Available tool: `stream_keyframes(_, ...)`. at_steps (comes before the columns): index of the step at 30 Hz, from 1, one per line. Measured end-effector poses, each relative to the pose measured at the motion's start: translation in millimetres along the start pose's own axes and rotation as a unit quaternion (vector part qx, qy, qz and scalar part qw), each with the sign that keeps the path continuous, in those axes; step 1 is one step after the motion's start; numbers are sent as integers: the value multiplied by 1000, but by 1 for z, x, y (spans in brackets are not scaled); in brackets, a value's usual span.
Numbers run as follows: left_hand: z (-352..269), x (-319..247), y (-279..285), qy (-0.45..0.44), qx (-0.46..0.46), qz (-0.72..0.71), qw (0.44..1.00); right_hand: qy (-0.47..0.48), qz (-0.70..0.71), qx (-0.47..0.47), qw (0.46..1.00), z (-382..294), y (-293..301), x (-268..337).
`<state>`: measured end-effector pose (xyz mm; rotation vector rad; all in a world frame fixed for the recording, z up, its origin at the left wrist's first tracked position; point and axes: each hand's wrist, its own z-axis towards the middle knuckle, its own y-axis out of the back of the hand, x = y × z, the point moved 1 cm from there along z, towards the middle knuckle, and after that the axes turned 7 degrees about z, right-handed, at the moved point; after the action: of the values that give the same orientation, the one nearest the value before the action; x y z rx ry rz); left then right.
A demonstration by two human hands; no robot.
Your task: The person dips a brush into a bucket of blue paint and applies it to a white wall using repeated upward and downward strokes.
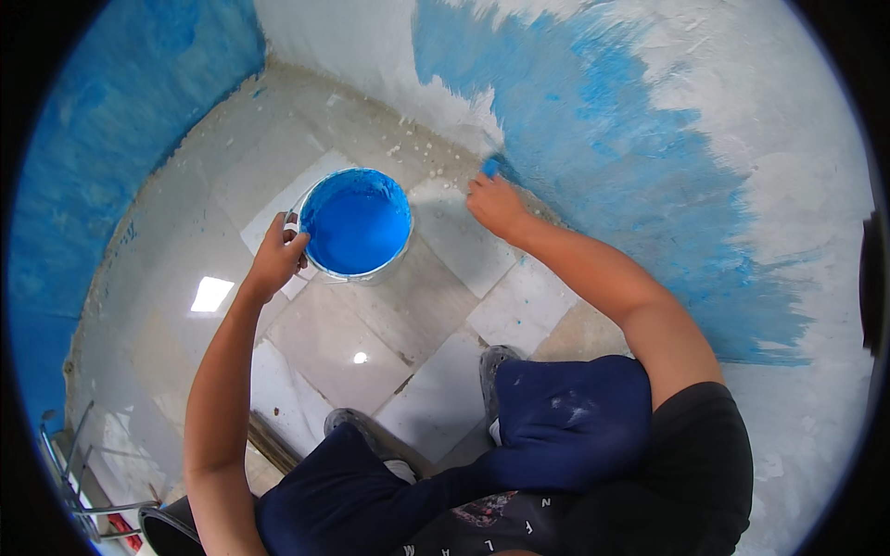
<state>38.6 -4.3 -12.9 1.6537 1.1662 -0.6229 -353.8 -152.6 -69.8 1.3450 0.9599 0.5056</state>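
My left hand (279,256) grips the left side of a paint bucket (410,233) by its rim and wire handle. Bright blue paint (357,229) fills part of the bucket, and its inner wall is smeared with blue. Over to the right, my right hand (495,203) is closed around a paintbrush (490,167) stained blue. The brush meets the base of the wall, close to the floor edge; its bristles are hard to make out. On that wall, a streaky blue painted patch (605,160) borders bare white plaster (751,125).
A second wall (139,90) at the left is blue. Worn stone tiles (410,306) cover the floor, with white crumbs along the wall's foot. At lower left are a metal frame (90,511), a black container (163,532) and a wooden strip (271,445). My knees and shoes are close below.
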Motion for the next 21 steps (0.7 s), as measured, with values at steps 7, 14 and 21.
stream_keyframes(7, -1, 0, 0, -3, -1, -11, 1000, -70, 9, 134, 988, 20, 6, 7)
stream_keyframes(14, 0, 0, -1, -5, 0, -10, 1000, -8, 17, 24, 1000, 12, -18, -14)
stream_keyframes(21, 0, 1, 0, -5, 3, -10, 1000, -61, 14, 140, 988, 11, -13, -1)
